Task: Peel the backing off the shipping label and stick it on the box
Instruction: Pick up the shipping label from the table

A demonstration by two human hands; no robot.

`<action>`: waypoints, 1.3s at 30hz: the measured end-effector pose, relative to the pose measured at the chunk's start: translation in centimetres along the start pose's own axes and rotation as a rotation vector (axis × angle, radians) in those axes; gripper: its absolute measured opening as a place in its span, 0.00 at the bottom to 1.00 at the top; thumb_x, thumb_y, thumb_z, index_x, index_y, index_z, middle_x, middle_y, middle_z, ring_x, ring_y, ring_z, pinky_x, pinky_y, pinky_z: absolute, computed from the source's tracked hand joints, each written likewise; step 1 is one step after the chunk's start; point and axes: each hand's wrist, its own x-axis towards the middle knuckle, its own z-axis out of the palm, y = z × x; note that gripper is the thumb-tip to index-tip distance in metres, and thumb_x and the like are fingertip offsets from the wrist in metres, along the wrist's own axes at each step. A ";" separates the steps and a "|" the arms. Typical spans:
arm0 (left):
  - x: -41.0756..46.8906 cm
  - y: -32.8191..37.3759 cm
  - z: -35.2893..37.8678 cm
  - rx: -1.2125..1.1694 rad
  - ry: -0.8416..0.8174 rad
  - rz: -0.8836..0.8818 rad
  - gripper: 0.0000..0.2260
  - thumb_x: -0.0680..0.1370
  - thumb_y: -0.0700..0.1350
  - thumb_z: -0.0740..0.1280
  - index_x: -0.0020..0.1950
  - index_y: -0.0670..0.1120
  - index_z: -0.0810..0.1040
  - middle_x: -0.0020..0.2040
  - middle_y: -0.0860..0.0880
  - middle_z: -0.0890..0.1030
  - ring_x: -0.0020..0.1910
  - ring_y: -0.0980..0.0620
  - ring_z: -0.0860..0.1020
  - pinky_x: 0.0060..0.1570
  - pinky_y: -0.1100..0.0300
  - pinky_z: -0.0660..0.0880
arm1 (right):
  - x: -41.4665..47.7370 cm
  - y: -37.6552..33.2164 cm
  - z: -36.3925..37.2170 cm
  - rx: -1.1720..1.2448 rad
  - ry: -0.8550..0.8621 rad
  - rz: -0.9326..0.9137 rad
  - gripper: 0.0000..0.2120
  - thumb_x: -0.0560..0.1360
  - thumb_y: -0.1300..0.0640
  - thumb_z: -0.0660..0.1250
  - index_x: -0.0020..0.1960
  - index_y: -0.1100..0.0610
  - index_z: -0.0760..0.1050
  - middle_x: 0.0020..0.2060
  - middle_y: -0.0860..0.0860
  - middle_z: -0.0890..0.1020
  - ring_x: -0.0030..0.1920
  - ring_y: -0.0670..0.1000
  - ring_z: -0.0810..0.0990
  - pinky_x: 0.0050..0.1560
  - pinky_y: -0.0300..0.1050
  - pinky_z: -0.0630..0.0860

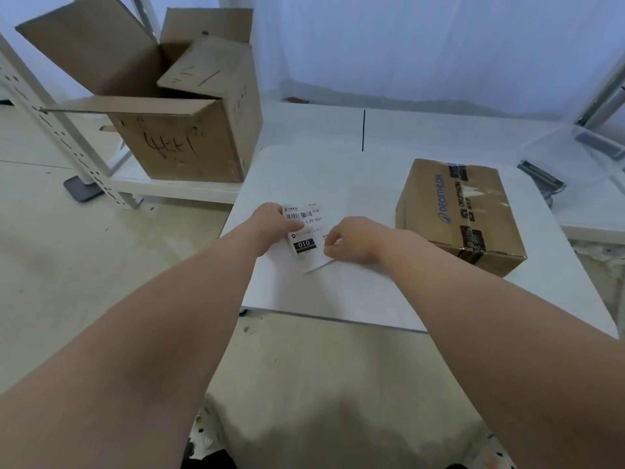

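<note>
A white shipping label (306,236) with a barcode and a black "010" block is held just above the white table (355,292). My left hand (274,225) grips its left edge with the thumb across the print. My right hand (351,240) pinches the label's right edge, fingers curled. A closed brown cardboard box (456,214) with blue printing and black tape lies on the table to the right of my hands, about a hand's width from my right hand.
A large open cardboard box (179,130) with handwriting stands on a low white shelf at the upper left. A clear plastic tub (581,154) sits at the far right. White metal rack posts (61,137) stand on the left. Beige floor lies below the table's near edge.
</note>
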 end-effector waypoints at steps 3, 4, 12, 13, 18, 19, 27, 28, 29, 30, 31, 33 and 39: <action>-0.5 0.4 0.3 0.152 0.049 0.061 0.08 0.77 0.40 0.67 0.37 0.44 0.74 0.34 0.47 0.75 0.30 0.53 0.70 0.29 0.63 0.65 | 0.1 -0.2 0.1 -0.022 0.005 -0.006 0.16 0.78 0.50 0.60 0.59 0.56 0.78 0.60 0.54 0.79 0.62 0.54 0.75 0.63 0.49 0.71; -0.7 0.8 0.2 0.202 0.071 0.092 0.11 0.77 0.40 0.67 0.34 0.45 0.73 0.32 0.48 0.73 0.29 0.52 0.69 0.28 0.62 0.64 | 0.1 -0.3 -0.1 -0.020 0.012 -0.005 0.16 0.78 0.50 0.60 0.61 0.57 0.77 0.61 0.54 0.78 0.62 0.55 0.74 0.64 0.48 0.70; -5.0 6.7 -1.7 0.530 0.074 0.432 0.14 0.77 0.43 0.67 0.32 0.44 0.70 0.30 0.50 0.69 0.28 0.53 0.66 0.28 0.61 0.61 | -2.1 -0.9 -4.6 0.479 0.551 -0.081 0.24 0.76 0.54 0.64 0.71 0.53 0.64 0.69 0.54 0.69 0.69 0.54 0.66 0.68 0.48 0.62; -6.0 7.2 -1.7 0.542 0.062 0.473 0.13 0.77 0.44 0.68 0.34 0.43 0.71 0.29 0.50 0.68 0.28 0.53 0.65 0.28 0.61 0.61 | -2.8 -0.9 -5.2 0.476 0.560 -0.101 0.19 0.76 0.55 0.65 0.66 0.54 0.71 0.62 0.53 0.75 0.63 0.52 0.71 0.63 0.46 0.67; -10.0 8.5 -0.6 0.454 0.097 0.620 0.11 0.76 0.45 0.68 0.39 0.39 0.75 0.29 0.51 0.68 0.28 0.54 0.64 0.28 0.62 0.59 | -7.5 -1.0 -6.8 0.441 0.621 -0.170 0.14 0.76 0.58 0.66 0.36 0.67 0.73 0.28 0.52 0.68 0.31 0.49 0.64 0.34 0.43 0.60; -10.8 8.6 -0.3 0.454 0.105 0.652 0.11 0.76 0.46 0.68 0.38 0.41 0.74 0.29 0.51 0.68 0.28 0.55 0.64 0.28 0.63 0.59 | -8.3 -1.1 -6.9 0.419 0.620 -0.168 0.15 0.75 0.57 0.66 0.33 0.64 0.72 0.27 0.51 0.67 0.29 0.49 0.63 0.33 0.43 0.60; -14.0 9.4 0.3 0.458 0.067 0.738 0.13 0.77 0.48 0.67 0.42 0.38 0.78 0.32 0.47 0.74 0.30 0.53 0.68 0.30 0.63 0.64 | -13.0 -0.4 -7.0 0.495 0.590 -0.174 0.09 0.74 0.54 0.69 0.38 0.58 0.77 0.28 0.48 0.72 0.30 0.44 0.68 0.31 0.35 0.66; -14.2 9.6 0.4 0.418 0.052 0.740 0.14 0.78 0.48 0.66 0.42 0.38 0.79 0.33 0.47 0.76 0.32 0.52 0.70 0.32 0.61 0.67 | -13.4 -0.2 -7.1 0.563 0.620 -0.176 0.08 0.74 0.54 0.69 0.40 0.58 0.79 0.31 0.49 0.75 0.31 0.43 0.71 0.30 0.31 0.68; -14.4 9.7 0.5 0.384 0.034 0.737 0.15 0.78 0.49 0.65 0.41 0.37 0.79 0.33 0.47 0.77 0.34 0.52 0.71 0.36 0.60 0.68 | -13.8 0.1 -7.2 0.634 0.644 -0.177 0.07 0.74 0.55 0.69 0.42 0.59 0.79 0.33 0.50 0.78 0.32 0.42 0.74 0.30 0.28 0.69; -14.5 9.8 0.5 0.354 0.013 0.727 0.16 0.79 0.49 0.65 0.41 0.36 0.79 0.33 0.48 0.76 0.34 0.52 0.72 0.37 0.59 0.69 | -14.1 0.4 -7.4 0.697 0.657 -0.174 0.08 0.74 0.55 0.69 0.44 0.60 0.80 0.35 0.51 0.80 0.32 0.42 0.76 0.31 0.30 0.72; -14.6 10.0 0.6 0.333 -0.007 0.714 0.17 0.79 0.50 0.64 0.41 0.36 0.79 0.32 0.48 0.75 0.34 0.52 0.71 0.37 0.60 0.68 | -14.2 0.7 -7.5 0.740 0.663 -0.165 0.08 0.74 0.55 0.69 0.44 0.61 0.80 0.37 0.53 0.81 0.34 0.45 0.78 0.34 0.35 0.75; -14.6 10.4 0.8 0.334 -0.027 0.693 0.17 0.78 0.51 0.65 0.41 0.37 0.79 0.33 0.46 0.72 0.31 0.52 0.66 0.30 0.64 0.64 | -14.2 0.9 -7.6 0.762 0.677 -0.141 0.10 0.75 0.56 0.69 0.45 0.63 0.80 0.38 0.55 0.81 0.37 0.49 0.79 0.39 0.42 0.76; -14.0 10.4 1.5 0.288 -0.034 0.712 0.09 0.75 0.46 0.71 0.44 0.40 0.79 0.35 0.48 0.76 0.34 0.54 0.70 0.35 0.61 0.68 | -14.2 0.8 -6.8 0.709 0.676 -0.132 0.11 0.73 0.55 0.71 0.42 0.64 0.80 0.33 0.51 0.80 0.25 0.37 0.74 0.26 0.24 0.67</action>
